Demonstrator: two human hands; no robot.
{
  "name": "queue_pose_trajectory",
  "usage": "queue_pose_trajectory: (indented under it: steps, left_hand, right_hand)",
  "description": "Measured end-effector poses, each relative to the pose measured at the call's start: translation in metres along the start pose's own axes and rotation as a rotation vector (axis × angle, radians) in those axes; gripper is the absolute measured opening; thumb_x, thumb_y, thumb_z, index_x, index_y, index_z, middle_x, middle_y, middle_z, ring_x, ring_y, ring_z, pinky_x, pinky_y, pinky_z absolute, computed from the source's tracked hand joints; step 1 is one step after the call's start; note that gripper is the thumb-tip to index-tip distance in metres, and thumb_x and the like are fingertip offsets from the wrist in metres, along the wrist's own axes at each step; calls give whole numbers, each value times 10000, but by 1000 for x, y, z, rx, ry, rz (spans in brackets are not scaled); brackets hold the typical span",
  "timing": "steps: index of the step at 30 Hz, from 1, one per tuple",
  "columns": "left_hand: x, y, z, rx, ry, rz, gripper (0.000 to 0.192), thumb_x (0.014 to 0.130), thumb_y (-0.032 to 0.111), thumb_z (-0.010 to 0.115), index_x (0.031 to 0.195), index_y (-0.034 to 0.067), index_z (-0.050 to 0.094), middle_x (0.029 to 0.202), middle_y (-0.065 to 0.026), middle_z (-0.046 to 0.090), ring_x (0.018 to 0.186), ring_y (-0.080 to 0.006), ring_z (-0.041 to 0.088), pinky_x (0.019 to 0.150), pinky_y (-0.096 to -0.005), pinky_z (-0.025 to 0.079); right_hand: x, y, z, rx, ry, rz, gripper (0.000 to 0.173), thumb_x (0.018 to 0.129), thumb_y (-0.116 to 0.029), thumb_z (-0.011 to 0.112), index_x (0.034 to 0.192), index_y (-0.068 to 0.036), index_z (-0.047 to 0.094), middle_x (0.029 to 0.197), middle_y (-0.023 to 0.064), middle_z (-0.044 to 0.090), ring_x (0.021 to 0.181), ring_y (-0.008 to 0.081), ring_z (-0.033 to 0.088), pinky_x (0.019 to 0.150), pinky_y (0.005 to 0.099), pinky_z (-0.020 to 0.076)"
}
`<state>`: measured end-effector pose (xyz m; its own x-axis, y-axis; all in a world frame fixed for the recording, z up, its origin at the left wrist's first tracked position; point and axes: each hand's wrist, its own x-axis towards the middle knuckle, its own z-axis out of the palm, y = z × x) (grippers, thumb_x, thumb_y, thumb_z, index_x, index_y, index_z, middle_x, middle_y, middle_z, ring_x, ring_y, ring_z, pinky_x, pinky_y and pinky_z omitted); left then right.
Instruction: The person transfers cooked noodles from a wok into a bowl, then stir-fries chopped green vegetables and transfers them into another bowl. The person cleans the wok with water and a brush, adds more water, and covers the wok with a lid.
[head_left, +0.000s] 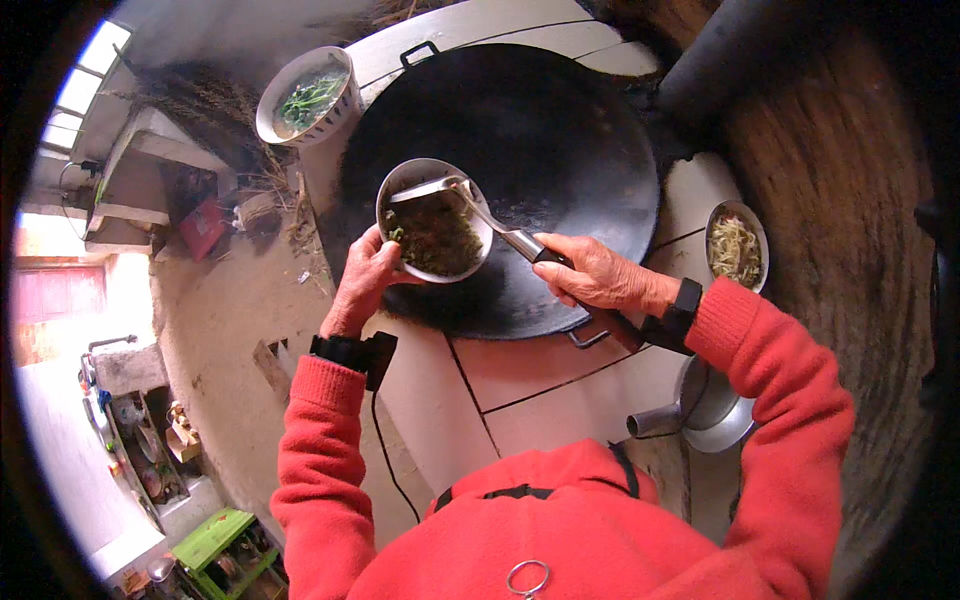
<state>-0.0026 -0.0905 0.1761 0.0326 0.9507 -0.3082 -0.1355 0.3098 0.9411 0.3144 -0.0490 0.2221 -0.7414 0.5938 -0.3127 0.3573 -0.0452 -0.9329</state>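
Note:
My left hand (369, 264) grips the rim and side of a white bowl (486, 234) held above the left part of a large black wok (570, 142). Dark, chopped greenish-brown food (441, 234) fills much of the bowl. In my right hand (592, 274) is the dark handle of a metal cooking spatula (499, 221). Its shiny blade lies over the food, inside the bowl near the far rim. Small bits of residue and a wet sheen show on the wok's inner surface.
A large bowl of leafy greens in liquid (311, 105) stands beyond the wok at left. At right a bowl holds pale shredded food (735, 251). A metal kettle (697, 409) sits near my right elbow. The tiled stove top (525, 367) surrounds the wok; a thick pipe (731, 64) rises behind it.

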Motion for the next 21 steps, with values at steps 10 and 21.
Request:
queue_pose_trajectory:
  steps: [10, 21]
  left_hand:
    - [10, 4, 4, 206, 88, 25, 387, 854, 44, 415, 1220, -3, 532, 1072, -92, 631, 848, -182, 670, 664, -314, 600]
    - [26, -4, 9, 366, 182, 69, 366, 853, 3, 417, 1200, -17, 530, 1016, -95, 635, 792, -168, 663, 590, -279, 591]
  right_hand:
    - [6, 33, -63, -504, -61, -174, 339, 907, -128, 563, 1211, 2, 486, 882, 173, 592, 792, 305, 585, 716, 396, 480]
    - [10, 2, -77, -1203, 205, -67, 261, 889, -83, 564, 1140, -52, 500, 914, 193, 564, 834, 395, 613, 693, 490, 500]
